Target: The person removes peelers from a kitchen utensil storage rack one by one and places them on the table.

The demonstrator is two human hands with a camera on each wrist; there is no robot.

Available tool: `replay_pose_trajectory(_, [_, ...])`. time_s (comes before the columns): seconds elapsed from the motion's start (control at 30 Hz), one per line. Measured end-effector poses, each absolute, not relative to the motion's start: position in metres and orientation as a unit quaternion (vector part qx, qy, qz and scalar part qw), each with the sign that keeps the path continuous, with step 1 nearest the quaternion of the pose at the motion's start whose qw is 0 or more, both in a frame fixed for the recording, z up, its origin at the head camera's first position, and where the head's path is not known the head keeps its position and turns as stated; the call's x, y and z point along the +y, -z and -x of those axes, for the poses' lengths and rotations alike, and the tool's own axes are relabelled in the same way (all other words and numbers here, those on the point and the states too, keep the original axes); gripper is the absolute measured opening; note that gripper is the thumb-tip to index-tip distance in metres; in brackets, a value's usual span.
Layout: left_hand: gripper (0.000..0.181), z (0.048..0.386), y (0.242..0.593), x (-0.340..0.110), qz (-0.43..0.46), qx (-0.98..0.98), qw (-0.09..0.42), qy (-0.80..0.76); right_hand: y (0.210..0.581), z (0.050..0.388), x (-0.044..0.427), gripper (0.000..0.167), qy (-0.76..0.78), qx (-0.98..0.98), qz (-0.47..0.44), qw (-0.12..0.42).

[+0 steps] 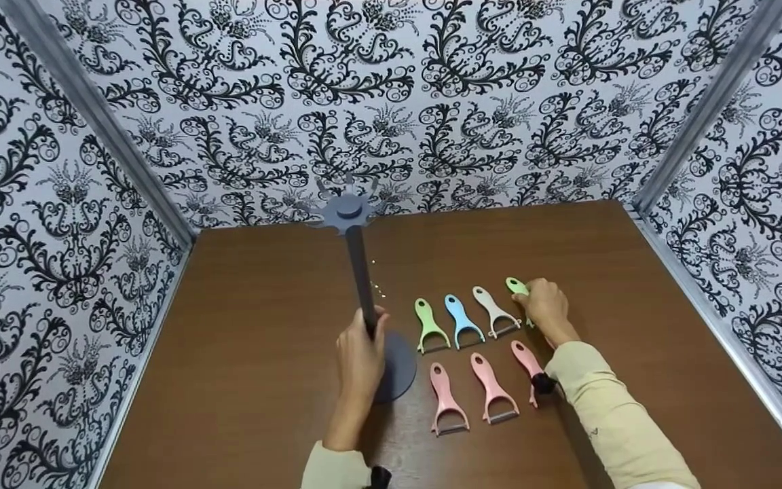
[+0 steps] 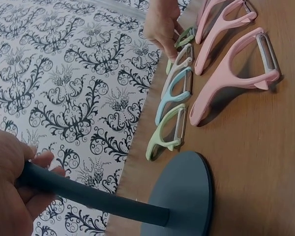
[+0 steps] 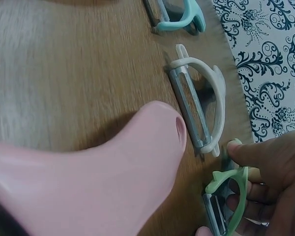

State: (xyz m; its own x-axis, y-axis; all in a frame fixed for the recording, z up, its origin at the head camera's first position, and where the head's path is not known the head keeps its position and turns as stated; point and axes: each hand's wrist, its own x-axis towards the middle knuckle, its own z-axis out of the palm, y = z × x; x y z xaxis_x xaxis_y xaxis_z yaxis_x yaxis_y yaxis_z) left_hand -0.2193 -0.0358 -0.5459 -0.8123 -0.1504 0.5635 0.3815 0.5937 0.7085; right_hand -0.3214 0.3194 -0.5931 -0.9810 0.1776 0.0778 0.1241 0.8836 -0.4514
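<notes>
My left hand (image 1: pixel 362 353) grips the dark pole of a grey stand (image 1: pixel 359 272), which has a round base (image 2: pixel 182 191) and a hooked disc (image 1: pixel 347 209) on top. At the right end of the back row, my right hand (image 1: pixel 546 305) pinches a green peeler (image 3: pixel 242 189) between thumb and fingers, partly covering it. Left of that peeler lie a white peeler (image 1: pixel 485 300), a blue peeler (image 1: pixel 457 311) and another green peeler (image 1: pixel 425 314). Three pink peelers make up the front row: a left one (image 1: pixel 441 388), a middle one (image 1: pixel 486 375) and a right one (image 1: pixel 524 356), near my right sleeve.
The brown table (image 1: pixel 262 326) is bordered by patterned walls (image 1: pixel 391 102) at the back and both sides. Grey metal strips (image 1: pixel 693 102) run along the corners. Small shiny specks lie behind the stand's pole.
</notes>
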Motion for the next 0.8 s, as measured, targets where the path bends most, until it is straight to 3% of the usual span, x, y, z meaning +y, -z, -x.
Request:
replay_pose_trajectory(0.2, [0.012, 0.220, 0.545, -0.040, 0.075, -0.840, 0.283, 0.457, 0.590, 0.321, 0.315, 0.022, -0.234, -0.968, 0.082, 0.044])
replay_pose_trajectory(0.53, [0.039, 0.217, 0.549, -0.047, 0.095, -0.844, 0.235, 0.472, 0.587, 0.317, 0.313, 0.028, -0.245, -0.966, 0.074, 0.038])
replay_pose_trajectory(0.8, [0.047, 0.205, 0.549, -0.074, 0.072, -0.860, 0.176, 0.474, 0.581, 0.313, 0.319, 0.037, -0.273, -0.960, 0.042, 0.054])
